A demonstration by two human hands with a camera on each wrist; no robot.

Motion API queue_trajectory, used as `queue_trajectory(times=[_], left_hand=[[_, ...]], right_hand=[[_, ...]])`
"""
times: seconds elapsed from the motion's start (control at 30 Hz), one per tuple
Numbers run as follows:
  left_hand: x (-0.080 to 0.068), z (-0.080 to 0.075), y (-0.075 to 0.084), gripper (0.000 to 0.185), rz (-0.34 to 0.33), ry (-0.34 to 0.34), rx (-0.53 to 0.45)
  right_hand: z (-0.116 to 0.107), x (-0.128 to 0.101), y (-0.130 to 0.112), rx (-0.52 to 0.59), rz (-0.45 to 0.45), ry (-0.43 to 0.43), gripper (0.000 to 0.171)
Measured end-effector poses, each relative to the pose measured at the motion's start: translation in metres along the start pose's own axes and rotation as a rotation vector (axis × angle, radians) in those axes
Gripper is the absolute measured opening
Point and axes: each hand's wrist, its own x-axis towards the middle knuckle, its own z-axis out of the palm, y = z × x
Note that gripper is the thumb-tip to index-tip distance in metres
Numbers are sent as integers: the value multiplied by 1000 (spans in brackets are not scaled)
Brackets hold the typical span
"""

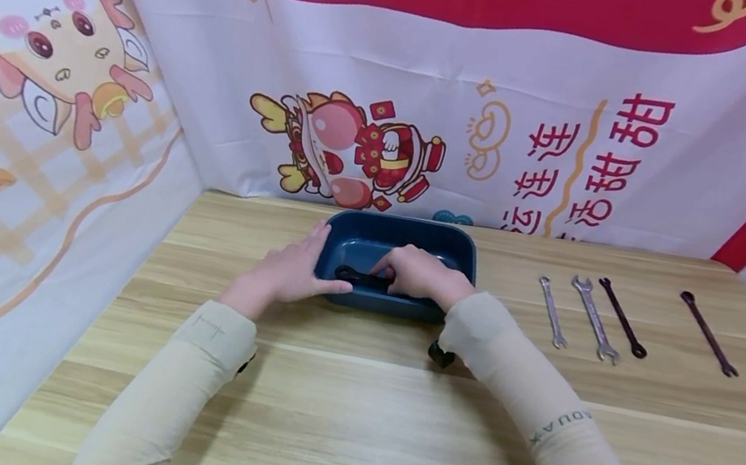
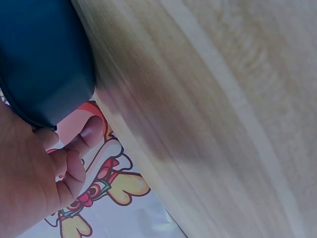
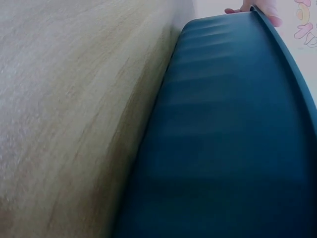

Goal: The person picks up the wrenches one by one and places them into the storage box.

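A deep blue rectangular box [image 1: 403, 231] stands at the back of the wooden table. At its left front corner my left hand [image 1: 289, 264] grips the rim, thumb over the front edge and fingers along the left side. My right hand [image 1: 427, 273] reaches down inside the box and pinches a black wrench [image 1: 360, 277]. The wrench's ring end points left; its other end is hidden behind the hand. In the left wrist view, curled fingers [image 2: 69, 171] lie beside the box. The right wrist view shows mainly the box's outer wall [image 3: 223, 129].
To the right lie two silver wrenches, a small one [image 1: 553, 312] and a larger one [image 1: 595, 319], then two dark wrenches [image 1: 623, 318] [image 1: 709, 334]. A printed cloth [image 1: 404, 48] hangs right behind the table, another [image 1: 60, 155] along its left side.
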Motion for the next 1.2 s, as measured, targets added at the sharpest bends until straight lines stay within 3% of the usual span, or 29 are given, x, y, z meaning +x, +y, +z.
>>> queue_trajectory(times=[1.2], left_hand=[[-3, -4, 6, 119, -37, -60, -60]], right_hand=[[6, 8, 0, 4, -43, -29, 36]])
